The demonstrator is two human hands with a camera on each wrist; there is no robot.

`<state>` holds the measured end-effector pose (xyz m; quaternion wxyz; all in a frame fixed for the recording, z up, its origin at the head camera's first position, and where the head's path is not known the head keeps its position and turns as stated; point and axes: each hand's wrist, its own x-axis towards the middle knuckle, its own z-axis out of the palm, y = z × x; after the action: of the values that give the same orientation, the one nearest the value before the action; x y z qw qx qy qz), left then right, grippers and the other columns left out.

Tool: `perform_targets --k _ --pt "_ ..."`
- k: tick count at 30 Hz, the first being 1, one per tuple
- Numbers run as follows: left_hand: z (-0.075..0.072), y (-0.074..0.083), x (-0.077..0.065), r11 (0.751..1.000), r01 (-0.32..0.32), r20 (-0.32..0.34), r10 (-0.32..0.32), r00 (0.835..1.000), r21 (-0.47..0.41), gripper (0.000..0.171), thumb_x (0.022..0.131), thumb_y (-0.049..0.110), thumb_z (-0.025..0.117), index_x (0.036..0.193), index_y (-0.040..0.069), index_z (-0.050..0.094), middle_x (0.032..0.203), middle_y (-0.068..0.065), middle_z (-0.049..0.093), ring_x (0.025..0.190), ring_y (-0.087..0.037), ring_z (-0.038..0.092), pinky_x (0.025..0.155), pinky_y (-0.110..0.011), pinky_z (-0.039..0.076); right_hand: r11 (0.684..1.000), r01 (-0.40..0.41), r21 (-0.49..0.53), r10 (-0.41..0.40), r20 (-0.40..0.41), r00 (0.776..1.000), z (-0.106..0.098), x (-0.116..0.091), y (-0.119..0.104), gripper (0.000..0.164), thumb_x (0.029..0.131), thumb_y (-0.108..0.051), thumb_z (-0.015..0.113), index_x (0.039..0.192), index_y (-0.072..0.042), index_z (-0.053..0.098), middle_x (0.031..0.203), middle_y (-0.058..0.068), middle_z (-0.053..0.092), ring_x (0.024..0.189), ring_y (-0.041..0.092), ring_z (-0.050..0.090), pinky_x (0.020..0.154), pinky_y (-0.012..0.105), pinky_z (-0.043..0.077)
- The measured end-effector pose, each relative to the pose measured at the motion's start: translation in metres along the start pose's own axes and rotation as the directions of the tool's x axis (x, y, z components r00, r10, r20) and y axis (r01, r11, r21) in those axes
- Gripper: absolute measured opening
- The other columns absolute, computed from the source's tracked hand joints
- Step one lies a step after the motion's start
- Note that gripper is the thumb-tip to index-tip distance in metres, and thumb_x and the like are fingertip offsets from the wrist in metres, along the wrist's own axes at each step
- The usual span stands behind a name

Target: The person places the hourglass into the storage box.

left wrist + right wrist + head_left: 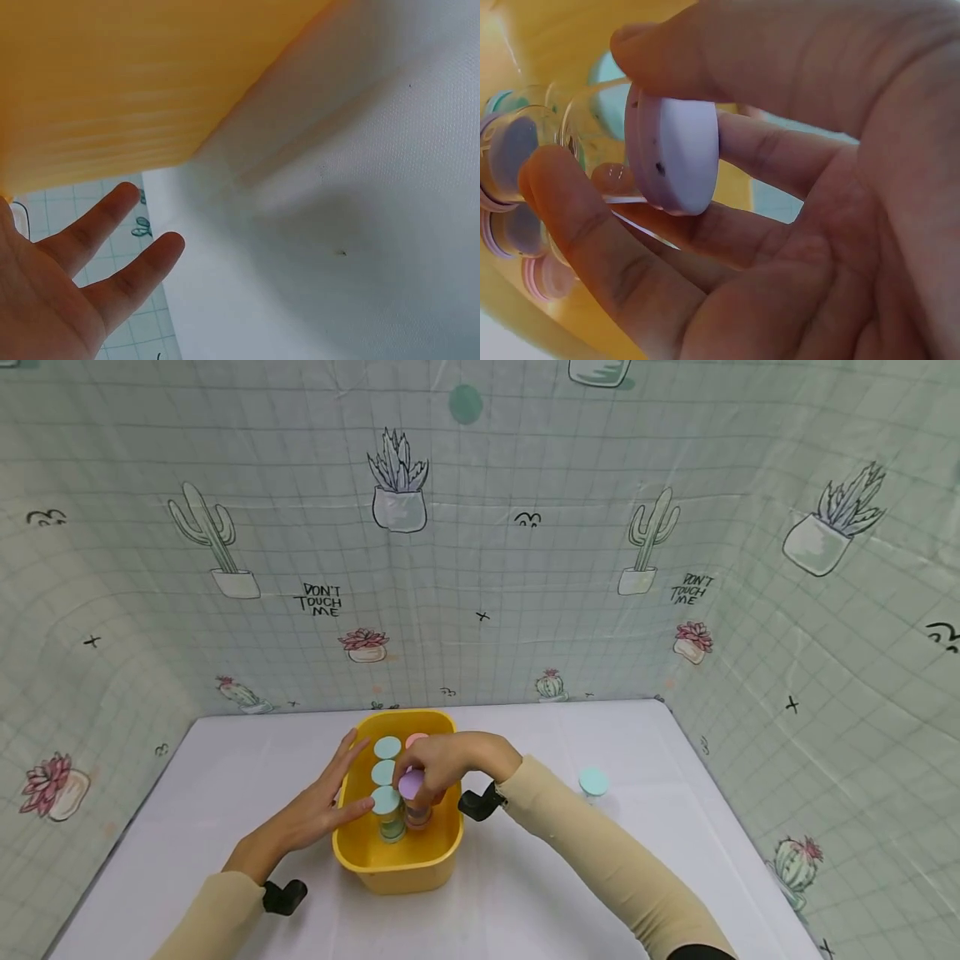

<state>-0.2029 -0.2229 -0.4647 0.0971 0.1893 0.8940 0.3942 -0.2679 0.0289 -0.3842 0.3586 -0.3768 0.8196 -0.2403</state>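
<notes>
In the head view, my right hand point(450, 756) reaches into a yellow plastic tub point(397, 881) and grips a small clear jar with a purple lid point(411, 783). The right wrist view shows my thumb and fingers around this jar, close under its lid point(690, 154). Along the tub's left side stand several jars with teal lids point(386, 800), and a pink lid point(417, 738) shows partly behind my right hand. My left hand point(318, 810) is at the tub's left rim, fingers spread, its thumb over the rim near the closest teal lid. The left wrist view shows two straight fingers point(135, 274).
To the right on the white table point(540, 877) stands another teal-lidded jar point(593, 782), beyond my right forearm. Deeper in the tub, the right wrist view shows more jars, among them a pink-lidded one point(547, 277). A patterned cloth point(480, 552) hangs behind the table.
</notes>
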Motion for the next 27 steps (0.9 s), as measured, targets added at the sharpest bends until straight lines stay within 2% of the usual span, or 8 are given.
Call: perform_targets --k 7,11,19,27 --pt "0.000 0.001 0.002 1.000 0.000 0.000 0.000 1.000 0.017 0.092 0.095 0.056 0.058 0.167 0.027 0.009 0.175 -0.008 -0.010 0.153 -0.056 0.015 0.106 -0.079 0.036 0.997 -0.073 -0.001 0.073 0.036 0.997 0.006 0.005 -0.001 0.037 0.085 -0.018 0.084 0.120 -0.012 0.071 0.105 -0.005 0.066 0.095 0.010 0.064 0.079 0.022 0.059" --pt "0.000 0.000 0.001 1.000 0.003 -0.002 -0.003 1.000 0.024 0.092 0.095 0.057 0.058 0.167 0.027 0.009 0.175 -0.007 -0.010 0.153 -0.056 0.015 0.106 -0.079 0.036 0.994 -0.107 -0.003 0.107 0.046 0.993 0.011 0.006 -0.002 0.032 0.086 -0.012 0.082 0.117 -0.012 0.072 0.104 -0.003 0.066 0.091 0.011 0.063 0.077 0.022 0.059" --pt "0.001 -0.001 0.001 1.000 0.002 -0.003 -0.002 1.000 0.020 0.092 0.095 0.054 0.059 0.167 0.027 0.008 0.175 -0.008 -0.010 0.154 -0.056 0.015 0.106 -0.079 0.036 0.992 -0.121 -0.021 0.121 -0.003 0.993 0.014 0.008 -0.004 0.027 0.086 -0.011 0.082 0.110 -0.013 0.072 0.102 -0.004 0.065 0.090 0.010 0.062 0.074 0.021 0.058" --pt "0.000 0.001 0.000 1.000 0.010 -0.003 -0.010 1.000 0.016 0.093 0.095 0.053 0.059 0.167 0.026 0.008 0.175 -0.008 -0.010 0.154 -0.056 0.014 0.107 -0.078 0.036 0.978 -0.197 -0.064 0.193 -0.062 0.979 0.020 0.009 -0.004 0.025 0.083 -0.014 0.085 0.099 -0.021 0.066 0.100 -0.002 0.064 0.088 0.014 0.059 0.071 0.024 0.055"
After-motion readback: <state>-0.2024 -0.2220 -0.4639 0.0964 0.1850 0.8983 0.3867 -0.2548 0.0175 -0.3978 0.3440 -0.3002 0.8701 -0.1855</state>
